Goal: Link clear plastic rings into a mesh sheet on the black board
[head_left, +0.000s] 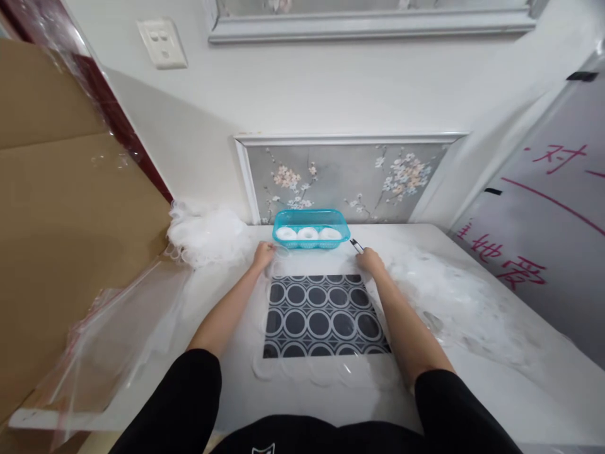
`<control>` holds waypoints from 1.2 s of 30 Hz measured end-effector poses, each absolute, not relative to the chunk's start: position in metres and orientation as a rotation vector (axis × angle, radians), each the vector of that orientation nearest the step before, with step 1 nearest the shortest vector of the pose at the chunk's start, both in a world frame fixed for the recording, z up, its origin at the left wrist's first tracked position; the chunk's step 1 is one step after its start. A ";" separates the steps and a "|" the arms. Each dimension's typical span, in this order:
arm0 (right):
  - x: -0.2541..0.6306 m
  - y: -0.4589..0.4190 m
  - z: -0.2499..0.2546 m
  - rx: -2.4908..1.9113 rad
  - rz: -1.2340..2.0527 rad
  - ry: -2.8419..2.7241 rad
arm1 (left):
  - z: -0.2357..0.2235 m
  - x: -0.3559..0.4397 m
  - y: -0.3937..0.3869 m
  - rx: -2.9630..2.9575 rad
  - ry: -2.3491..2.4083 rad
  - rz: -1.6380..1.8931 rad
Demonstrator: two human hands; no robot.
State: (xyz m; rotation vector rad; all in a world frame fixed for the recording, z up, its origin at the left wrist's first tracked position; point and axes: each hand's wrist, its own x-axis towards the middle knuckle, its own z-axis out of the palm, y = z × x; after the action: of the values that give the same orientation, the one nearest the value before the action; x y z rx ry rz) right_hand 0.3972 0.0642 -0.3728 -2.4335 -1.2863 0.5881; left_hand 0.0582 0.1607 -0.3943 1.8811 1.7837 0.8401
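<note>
My left hand is closed in a pinch at the edge of a thin, clear scalloped plastic piece, just left of the teal basket. On the other side, my right hand grips a small silver tool with a forked black tip, pointing up and left toward the basket. The teal basket stands against the wall between both hands. Three white rings sit side by side in it. Below my hands lies a dark mat with a grey circle pattern, with clear scalloped edging around it.
A heap of white, frilly clear plastic loops rests at the back left. Transparent plastic sheets or bags spread over the right of the white table. Cardboard and plastic bags border the left; a whiteboard stands right.
</note>
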 end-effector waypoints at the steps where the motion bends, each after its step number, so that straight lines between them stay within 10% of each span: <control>1: 0.398 0.063 -0.371 -2.421 0.573 -1.294 | -0.392 0.059 0.161 1.880 1.791 0.875; 20: 0.367 0.073 -0.348 -2.307 0.299 -1.239 | -0.387 0.061 0.149 1.776 1.842 1.093; 36: 0.331 -0.034 -0.338 -1.749 0.872 -1.319 | -0.373 0.011 0.026 2.072 1.445 0.733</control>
State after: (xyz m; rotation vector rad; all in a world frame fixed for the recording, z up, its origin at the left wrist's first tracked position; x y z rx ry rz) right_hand 0.3312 -0.0342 -0.3380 -1.7489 -1.3187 0.8722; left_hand 0.0111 0.0257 -0.3728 2.0724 1.4449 0.7335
